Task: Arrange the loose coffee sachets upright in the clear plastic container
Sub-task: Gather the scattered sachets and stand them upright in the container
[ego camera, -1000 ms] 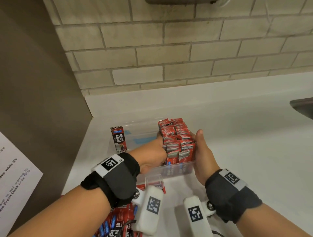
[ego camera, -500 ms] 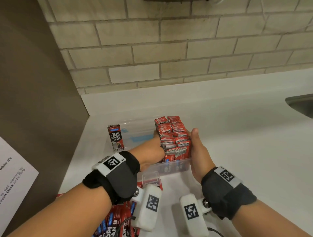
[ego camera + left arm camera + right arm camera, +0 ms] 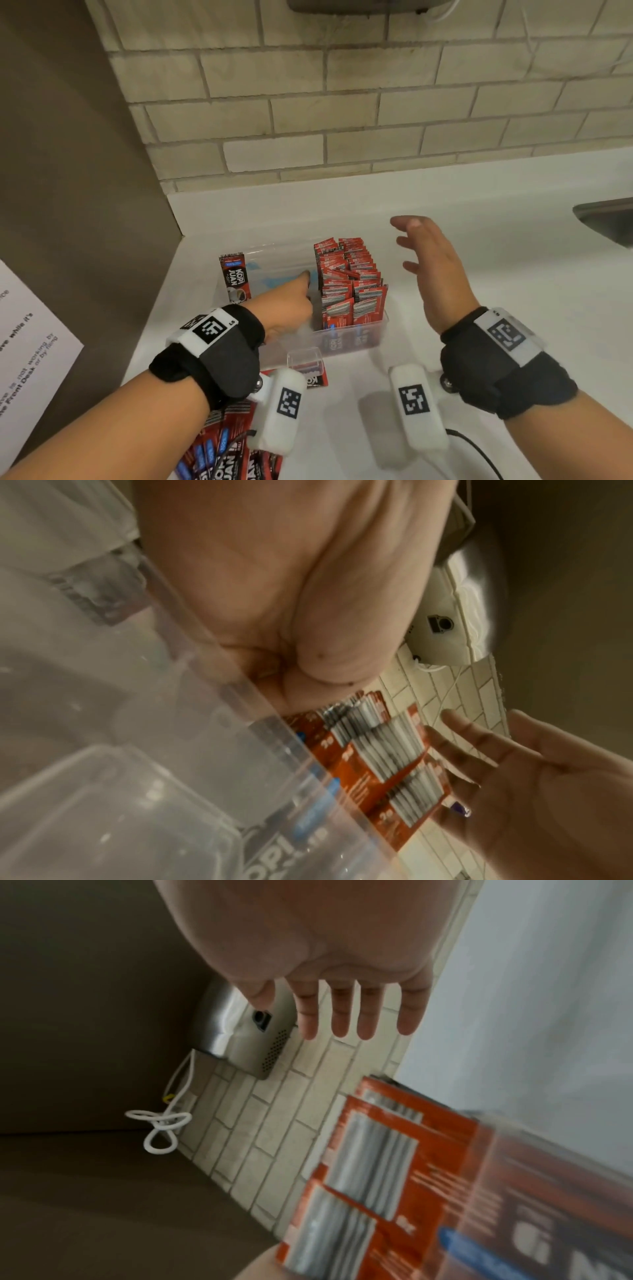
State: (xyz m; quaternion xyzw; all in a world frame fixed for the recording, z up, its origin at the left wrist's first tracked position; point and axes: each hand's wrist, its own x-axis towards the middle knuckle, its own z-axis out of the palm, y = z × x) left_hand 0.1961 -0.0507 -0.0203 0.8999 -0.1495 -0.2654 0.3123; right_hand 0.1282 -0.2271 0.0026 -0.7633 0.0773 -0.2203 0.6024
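Upright, the packed sachets (image 3: 349,284) fill the right half of the container (image 3: 356,337), between the two hands. Left hand (image 3: 291,305) is inside the empty half, against the row; whether its hidden fingers grip anything I cannot tell. Right hand (image 3: 435,274) hovers just right of the row, fingers spread, holding nothing. Risk: if the left hand pulls away, the unsupported row could topple into the gap. One sachet (image 3: 234,277) stands beyond the left hand. Only the head view shows the loose pile (image 3: 233,445) under the left wrist; the right wrist view shows spread fingers (image 3: 342,1010).
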